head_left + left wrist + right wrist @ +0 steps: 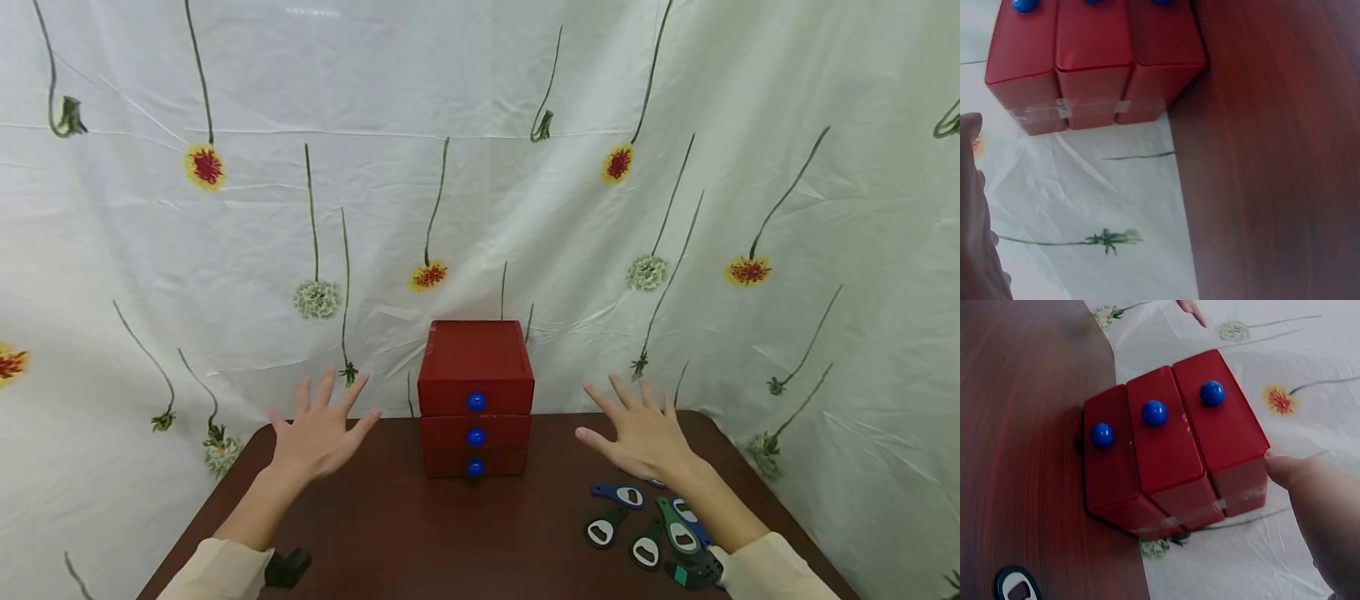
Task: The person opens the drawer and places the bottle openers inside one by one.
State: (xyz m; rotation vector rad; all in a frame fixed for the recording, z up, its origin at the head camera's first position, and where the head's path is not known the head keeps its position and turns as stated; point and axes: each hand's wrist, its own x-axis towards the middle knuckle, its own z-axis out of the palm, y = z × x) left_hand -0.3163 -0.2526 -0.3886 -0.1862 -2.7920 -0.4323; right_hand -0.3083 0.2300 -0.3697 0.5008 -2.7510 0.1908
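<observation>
Both hands are raised over the table with fingers spread, holding nothing. My left hand [317, 437] is left of a red three-drawer box [476, 398], and my right hand [643, 437] is to its right. The box stands at the back of the table, its three drawers stacked and fitted with round blue knobs [476, 402]. Below the right hand lie several bottle openers [601, 532] with blue, green and black handles, partly covered by the forearm. In the right wrist view the thumb [1310, 494] overlaps the box's edge.
The dark brown table [360, 533] has rounded back corners. Behind it hangs a white cloth [487, 192] printed with flowers, reaching down both sides. Tape runs along the box's side [1063, 109]. A black wrist device [287, 568] shows at the left sleeve.
</observation>
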